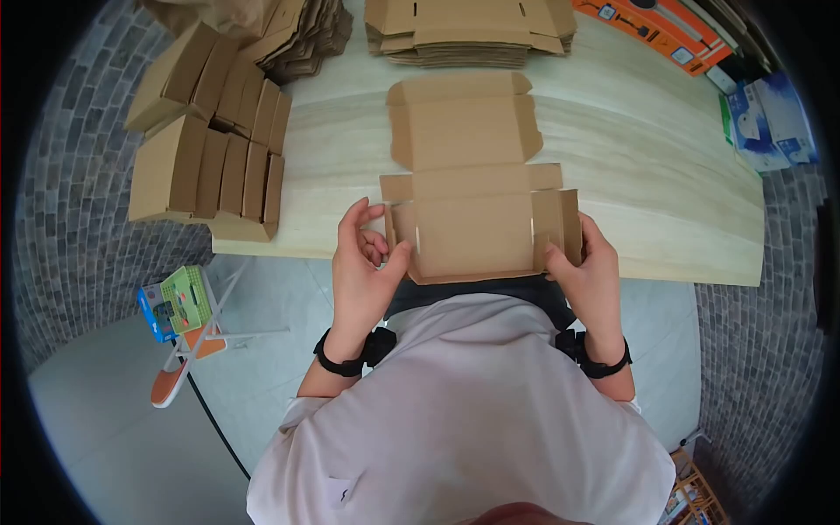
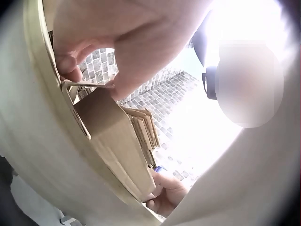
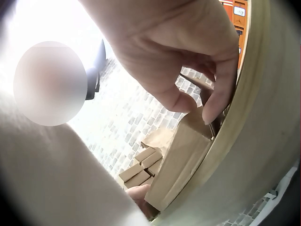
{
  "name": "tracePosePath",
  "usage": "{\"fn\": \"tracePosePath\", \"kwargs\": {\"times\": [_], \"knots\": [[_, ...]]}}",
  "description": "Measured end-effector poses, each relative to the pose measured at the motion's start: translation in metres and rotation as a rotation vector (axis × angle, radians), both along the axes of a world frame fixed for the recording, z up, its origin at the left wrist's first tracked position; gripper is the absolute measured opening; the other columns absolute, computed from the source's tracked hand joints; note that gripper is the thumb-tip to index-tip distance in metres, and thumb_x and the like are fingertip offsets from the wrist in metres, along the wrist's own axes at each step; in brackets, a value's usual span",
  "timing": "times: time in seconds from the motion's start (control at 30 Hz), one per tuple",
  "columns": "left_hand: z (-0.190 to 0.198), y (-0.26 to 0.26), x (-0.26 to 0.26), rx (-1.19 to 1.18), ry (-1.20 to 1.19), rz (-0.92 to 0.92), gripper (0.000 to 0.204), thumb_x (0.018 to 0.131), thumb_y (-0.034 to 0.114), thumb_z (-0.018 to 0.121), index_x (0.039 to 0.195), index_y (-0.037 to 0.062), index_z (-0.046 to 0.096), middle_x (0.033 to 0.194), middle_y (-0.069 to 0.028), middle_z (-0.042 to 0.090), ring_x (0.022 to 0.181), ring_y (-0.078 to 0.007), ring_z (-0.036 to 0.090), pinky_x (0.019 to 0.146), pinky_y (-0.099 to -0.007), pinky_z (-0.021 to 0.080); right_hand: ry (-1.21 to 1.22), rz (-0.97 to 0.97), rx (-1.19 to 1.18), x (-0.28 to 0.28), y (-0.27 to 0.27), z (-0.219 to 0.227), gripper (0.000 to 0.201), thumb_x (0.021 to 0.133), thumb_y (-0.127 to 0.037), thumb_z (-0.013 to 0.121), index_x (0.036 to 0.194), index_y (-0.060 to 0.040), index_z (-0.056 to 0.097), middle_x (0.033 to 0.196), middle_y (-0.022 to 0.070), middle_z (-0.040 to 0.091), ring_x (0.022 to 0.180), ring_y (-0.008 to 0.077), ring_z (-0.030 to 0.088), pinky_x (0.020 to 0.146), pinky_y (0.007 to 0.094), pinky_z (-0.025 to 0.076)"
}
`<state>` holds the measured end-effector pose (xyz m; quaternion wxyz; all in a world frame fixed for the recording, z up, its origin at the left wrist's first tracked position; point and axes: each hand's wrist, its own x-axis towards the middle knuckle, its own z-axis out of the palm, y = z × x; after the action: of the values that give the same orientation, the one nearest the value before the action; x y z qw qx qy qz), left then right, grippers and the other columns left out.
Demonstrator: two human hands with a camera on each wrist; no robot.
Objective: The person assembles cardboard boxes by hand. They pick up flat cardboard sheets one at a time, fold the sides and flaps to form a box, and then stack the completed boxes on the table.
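Observation:
A partly folded cardboard box [image 1: 472, 229] lies at the table's near edge, its long lid panel [image 1: 464, 122] flat and pointing away. Its front wall [image 2: 120, 141] stands up, and the side flaps are raised. At the left side flap [image 1: 404, 226], my left hand [image 1: 366, 267] has its thumb on the inner side and curled fingers by the outer side. My right hand [image 1: 588, 262] pinches the right side flap [image 1: 569, 219], thumb inside and fingers outside. In the right wrist view, the right thumb and fingertips [image 3: 211, 110] meet at the box corner.
Folded boxes [image 1: 210, 166] stand in rows at the left table edge. Behind them lies a pile of flattened cardboard [image 1: 302, 39]. More flat blanks [image 1: 472, 31] are stacked at the back. An orange box [image 1: 652, 31] and a blue-white package [image 1: 770, 122] sit at the right.

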<state>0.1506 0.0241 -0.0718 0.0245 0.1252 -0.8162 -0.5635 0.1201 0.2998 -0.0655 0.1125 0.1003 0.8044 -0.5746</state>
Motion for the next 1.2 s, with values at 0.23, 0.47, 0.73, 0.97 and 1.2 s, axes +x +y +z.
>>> {"fn": "tracePosePath", "kwargs": {"times": [0.23,0.47,0.73,0.97,1.2], "knots": [[-0.006,0.002,0.013,0.071,0.049,-0.100,0.068,0.085,-0.010,0.060,0.147,0.0000,0.033,0.143,-0.0142,0.048,0.127,-0.0230,0.052,0.105,-0.0341,0.043,-0.026,0.001,-0.024,-0.001,0.002,0.010,0.027,0.084,-0.007,0.066,0.108,0.0060,0.064,0.079,0.0098,0.067,0.064,0.0134,0.064,0.061,0.0278,0.052],[-0.004,0.019,0.022,0.118,0.098,-0.103,0.062,0.093,-0.004,0.060,0.148,0.0005,0.030,0.142,-0.0189,0.051,0.130,-0.0260,0.052,0.109,-0.0372,0.041,0.070,0.013,0.091,0.002,0.001,0.006,0.022,0.083,-0.009,0.067,0.100,0.0044,0.062,0.075,0.0123,0.065,0.061,0.0171,0.060,0.063,0.0299,0.050],[-0.020,0.021,0.010,-0.265,0.147,0.016,0.036,0.092,0.006,0.068,0.122,-0.0008,0.049,0.124,-0.0187,0.061,0.092,-0.0235,0.065,0.080,-0.0310,0.051,0.151,-0.036,0.182,0.003,-0.011,0.001,0.021,0.082,-0.011,0.068,0.096,0.0025,0.060,0.070,0.0111,0.063,0.059,0.0172,0.055,0.060,0.0290,0.048],[-0.022,0.014,-0.014,-0.122,0.221,-0.044,0.016,0.083,-0.005,0.058,0.089,0.0039,0.045,0.152,-0.0218,0.038,0.114,-0.0259,0.061,0.085,-0.0311,0.049,0.164,-0.026,0.124,-0.004,-0.009,-0.003,0.025,0.081,-0.010,0.069,0.101,0.0024,0.062,0.088,0.0146,0.067,0.077,0.0224,0.064,0.074,0.0309,0.051],[-0.026,0.018,-0.023,0.317,0.228,-0.197,0.035,0.078,-0.013,0.040,0.106,0.0072,0.035,0.161,-0.0253,0.026,0.147,-0.0308,0.034,0.116,-0.0368,0.027,0.080,0.134,-0.008,-0.021,0.008,0.009,0.055,0.079,-0.007,0.067,0.132,-0.0009,0.053,0.116,0.0173,0.066,0.105,0.0270,0.065,0.094,0.0346,0.049]]}}
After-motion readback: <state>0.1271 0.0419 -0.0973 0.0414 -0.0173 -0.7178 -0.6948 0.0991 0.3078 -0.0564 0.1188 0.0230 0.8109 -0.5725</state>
